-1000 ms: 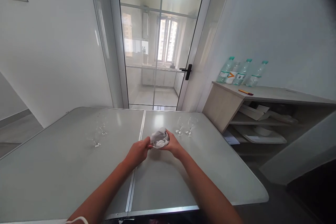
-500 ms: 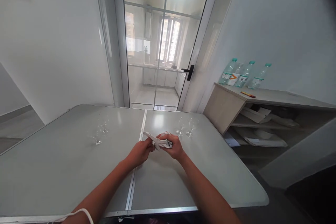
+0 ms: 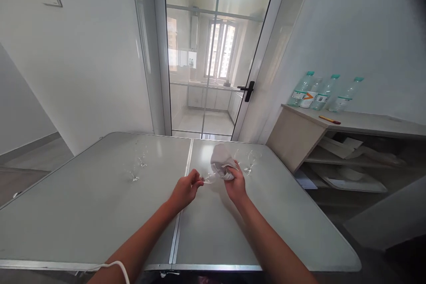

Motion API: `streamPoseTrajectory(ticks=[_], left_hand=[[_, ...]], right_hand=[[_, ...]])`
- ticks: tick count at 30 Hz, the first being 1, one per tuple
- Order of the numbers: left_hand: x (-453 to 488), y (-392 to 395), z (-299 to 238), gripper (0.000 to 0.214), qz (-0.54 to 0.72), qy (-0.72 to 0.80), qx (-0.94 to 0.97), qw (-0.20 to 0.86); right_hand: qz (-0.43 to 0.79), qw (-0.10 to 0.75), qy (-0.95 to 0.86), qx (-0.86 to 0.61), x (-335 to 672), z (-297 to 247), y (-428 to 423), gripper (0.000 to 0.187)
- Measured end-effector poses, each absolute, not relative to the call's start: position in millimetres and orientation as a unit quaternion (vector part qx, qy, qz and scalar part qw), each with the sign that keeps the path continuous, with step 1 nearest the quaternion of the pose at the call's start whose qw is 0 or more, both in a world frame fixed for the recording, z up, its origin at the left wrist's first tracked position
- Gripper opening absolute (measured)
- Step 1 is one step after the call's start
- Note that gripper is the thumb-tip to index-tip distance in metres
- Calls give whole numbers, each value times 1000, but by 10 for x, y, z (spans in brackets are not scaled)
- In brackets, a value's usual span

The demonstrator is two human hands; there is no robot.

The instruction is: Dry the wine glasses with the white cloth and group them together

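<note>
Over the middle of the table, my left hand [image 3: 185, 187] pinches the foot end of a clear stemmed glass [image 3: 210, 178]. My right hand [image 3: 235, 182] is closed around a bunched white cloth [image 3: 222, 159], which sits just right of the glass. Whether the cloth touches the glass bowl cannot be made out. Beyond my right hand stands another clear stemmed glass [image 3: 248, 169], with a further one partly hidden by the hand and cloth. Two more stemmed glasses [image 3: 134, 178] [image 3: 143, 163] stand on the left half of the table.
A grey folding table [image 3: 100, 217] with a metal centre seam fills the foreground. At the right is a wooden shelf unit [image 3: 293, 137] bearing several plastic bottles [image 3: 301, 91] and a yellow-red stick [image 3: 329, 120]. Behind the table is a glass door [image 3: 189, 115] with a black handle [image 3: 249, 92].
My hands have moved apart, bringing the glass between them into view. The cloth in my right hand has risen and opened out. The whole view has shifted slightly.
</note>
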State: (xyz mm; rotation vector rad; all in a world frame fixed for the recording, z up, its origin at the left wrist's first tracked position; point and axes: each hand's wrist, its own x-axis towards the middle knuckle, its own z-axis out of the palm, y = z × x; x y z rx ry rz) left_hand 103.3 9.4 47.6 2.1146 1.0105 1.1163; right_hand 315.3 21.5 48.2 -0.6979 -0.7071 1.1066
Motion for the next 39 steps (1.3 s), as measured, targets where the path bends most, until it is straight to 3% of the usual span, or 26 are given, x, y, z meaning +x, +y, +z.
streamPoseTrajectory(ticks=[2, 5, 8, 10, 14, 20, 25, 30, 35, 39], left_hand=[[1086, 73, 491, 21, 449, 363, 737, 352], [1196, 74, 474, 39, 475, 339, 635, 507], [1277, 114, 418, 52, 490, 341, 513, 617], [1299, 141, 376, 54, 507, 362, 467, 628], [1280, 142, 330, 47, 532, 402, 450, 594], [1121, 91, 446, 28, 514, 477, 620, 352], [1088, 88, 398, 28, 405, 452, 759, 237], [1131, 86, 246, 26, 261, 376, 884, 100], [1085, 97, 275, 30, 236, 288, 928, 29], [1053, 134, 325, 11, 313, 312, 890, 115]], right_hand=[[552, 684, -370, -302, 3096, 520, 170, 13], [598, 601, -440, -296, 2947, 563, 87, 34], [570, 555, -524, -306, 2812, 525, 36, 49], [526, 550, -563, -322, 2753, 444, 18, 52], [354, 536, -674, -365, 2701, 290, 7, 61], [48, 306, -893, -326, 2762, 445, -8, 64], [5, 330, -879, -343, 2843, 618, -37, 49], [139, 385, -795, -447, 3015, 621, 66, 16], [486, 430, -640, -412, 3216, 607, 148, 26], [664, 464, -483, -332, 3228, 602, 180, 29]])
